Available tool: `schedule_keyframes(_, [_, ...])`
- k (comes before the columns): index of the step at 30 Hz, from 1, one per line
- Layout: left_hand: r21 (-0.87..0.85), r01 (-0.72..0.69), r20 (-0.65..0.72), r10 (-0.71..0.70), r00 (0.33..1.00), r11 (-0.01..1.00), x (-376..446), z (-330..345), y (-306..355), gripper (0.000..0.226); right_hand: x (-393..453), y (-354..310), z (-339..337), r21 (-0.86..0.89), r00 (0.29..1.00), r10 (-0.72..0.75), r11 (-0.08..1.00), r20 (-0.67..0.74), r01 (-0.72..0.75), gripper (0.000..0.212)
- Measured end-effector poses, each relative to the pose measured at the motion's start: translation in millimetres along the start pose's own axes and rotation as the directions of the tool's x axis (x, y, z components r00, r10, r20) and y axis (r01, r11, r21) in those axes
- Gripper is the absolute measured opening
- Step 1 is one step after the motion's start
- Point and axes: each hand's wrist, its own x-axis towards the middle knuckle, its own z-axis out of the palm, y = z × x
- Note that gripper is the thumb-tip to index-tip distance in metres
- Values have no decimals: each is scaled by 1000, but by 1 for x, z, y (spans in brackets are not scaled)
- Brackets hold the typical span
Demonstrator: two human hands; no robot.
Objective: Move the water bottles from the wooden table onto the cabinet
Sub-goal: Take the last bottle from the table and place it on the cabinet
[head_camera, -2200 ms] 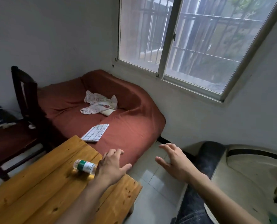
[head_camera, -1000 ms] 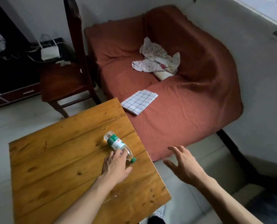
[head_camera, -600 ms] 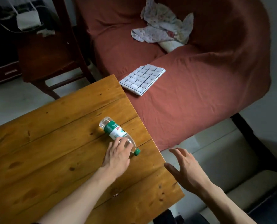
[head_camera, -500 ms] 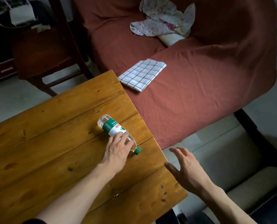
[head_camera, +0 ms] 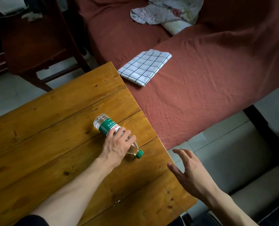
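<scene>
A clear water bottle (head_camera: pixel 107 125) with a green label and green cap lies on its side on the wooden table (head_camera: pixel 54 144), near the right edge. My left hand (head_camera: pixel 117 145) lies over the bottle's middle with its fingers curled round it. My right hand (head_camera: pixel 187 171) hovers off the table's right edge over the floor, fingers spread and holding nothing. No cabinet top is in view.
A sofa under a rust-red cover (head_camera: pixel 200 70) runs along the table's far right side, with a folded checked cloth (head_camera: pixel 144 66) and a crumpled floral cloth (head_camera: pixel 166 9) on it. A dark wooden chair (head_camera: pixel 37 39) stands at the back left. A pale cushion (head_camera: pixel 257 190) lies at lower right.
The view has tilted down from the window to the table. My left hand has slid forward along the bottle and closed its fingers over it. The right hand stays spread beside the table.
</scene>
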Motion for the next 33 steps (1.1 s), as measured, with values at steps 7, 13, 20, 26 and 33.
schedule_keyframes(7, [-163,28,-247,-68,967,986,-13,-18,-14,78,4,-10,-15,-11,999,-50,999,-10,50,67])
schedule_keyframes(13, [-433,207,-298,-355,886,878,-16,-43,-33,82,13,-24,-24,-15,989,-135,991,-61,135,58])
schedule_keyframes(20, [-694,340,-299,-684,665,634,-43,-58,-60,60,19,-45,-22,-54,978,-205,978,-40,203,55])
schedule_keyframes(26, [-869,344,-163,-863,478,355,-65,-38,-83,65,25,-71,-16,-88,964,-266,961,-11,264,56])
schedule_keyframes(33, [-894,299,-154,-855,495,334,-77,-24,-86,71,37,-101,-9,-118,944,-330,936,24,330,59])
